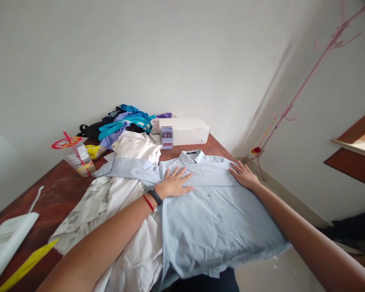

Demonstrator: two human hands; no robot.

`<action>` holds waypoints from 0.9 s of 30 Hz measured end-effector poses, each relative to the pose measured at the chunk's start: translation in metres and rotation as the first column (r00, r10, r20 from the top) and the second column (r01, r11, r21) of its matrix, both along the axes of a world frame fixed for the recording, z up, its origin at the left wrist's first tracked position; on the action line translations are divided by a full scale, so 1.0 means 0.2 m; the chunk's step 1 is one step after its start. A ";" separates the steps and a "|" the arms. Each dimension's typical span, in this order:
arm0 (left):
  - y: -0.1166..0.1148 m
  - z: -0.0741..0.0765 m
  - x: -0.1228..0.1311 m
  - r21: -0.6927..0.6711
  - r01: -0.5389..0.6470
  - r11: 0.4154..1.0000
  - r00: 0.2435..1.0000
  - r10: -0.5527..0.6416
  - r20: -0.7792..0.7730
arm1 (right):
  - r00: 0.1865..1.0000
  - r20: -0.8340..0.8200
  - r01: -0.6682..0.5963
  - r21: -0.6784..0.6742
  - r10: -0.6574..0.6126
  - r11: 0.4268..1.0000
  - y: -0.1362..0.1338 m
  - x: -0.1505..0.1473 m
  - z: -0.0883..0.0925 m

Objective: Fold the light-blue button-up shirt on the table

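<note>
A light blue collared shirt (200, 219) lies spread front side up, its collar toward the wall and its lower end hanging over the table's near edge. One sleeve is folded across the chest. The other sleeve (130, 168) stretches left over some pale clothes. My left hand (174, 182), with a dark band and a red cord at the wrist, rests flat on the chest with fingers spread. On the right shoulder side, my right hand (243, 175) lies open, pressing on the folded sleeve. Neither hand grips anything.
Cream striped garments (136, 227) lie left of the shirt. Behind stand a white box (188, 132) and a heap of clothes (130, 119). A drink cup with a straw (80, 160) and a white device (9, 239) occupy the table's left. A pink coat rack (310, 77) leans at right.
</note>
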State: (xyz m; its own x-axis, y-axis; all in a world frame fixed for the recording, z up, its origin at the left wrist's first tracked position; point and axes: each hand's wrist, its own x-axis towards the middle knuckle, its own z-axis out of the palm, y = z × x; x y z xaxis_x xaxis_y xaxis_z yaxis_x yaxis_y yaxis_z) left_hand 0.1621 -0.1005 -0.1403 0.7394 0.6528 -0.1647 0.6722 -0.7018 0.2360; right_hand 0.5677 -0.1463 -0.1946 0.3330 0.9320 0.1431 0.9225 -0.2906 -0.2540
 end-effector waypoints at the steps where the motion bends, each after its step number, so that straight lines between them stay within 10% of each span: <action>1: 0.00 0.00 0.00 0.001 -0.001 1.000 1.000 0.001 0.001 | 0.999 -0.039 0.025 0.010 -0.024 1.000 -0.02 -0.01 0.00; 13: 0.01 0.04 0.01 -0.017 -0.006 1.000 0.999 0.005 -0.051 | 0.989 -0.148 0.022 0.261 0.017 0.965 -0.39 0.04 0.02; 27: 0.02 0.07 0.00 -0.031 0.004 1.000 0.996 -0.006 -0.093 | 0.975 -0.223 0.089 0.313 -0.018 0.946 -0.38 0.07 0.03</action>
